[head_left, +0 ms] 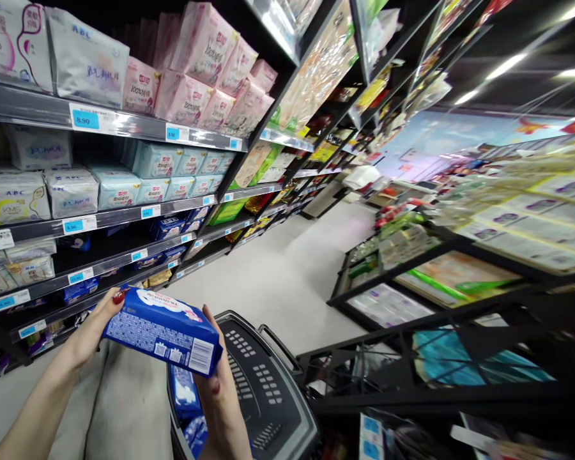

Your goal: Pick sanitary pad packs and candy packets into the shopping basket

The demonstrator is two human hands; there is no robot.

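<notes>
A blue soft package (161,330) with white print and a barcode is held between both hands, its back side turned up. My left hand (94,329) grips its left end, fingers curled over the top edge. My right hand (223,390) holds its right end from below, thumb along the side. Right under the package stands a dark grey shopping basket (261,390) with a black handle. Inside the basket lie more blue packages (186,399).
Shelves (124,220) with pink, white and pale blue packs and blue price tags line the left. A black metal rack (441,377) with goods stands close on the right. A pale floor aisle (292,268) runs ahead between them.
</notes>
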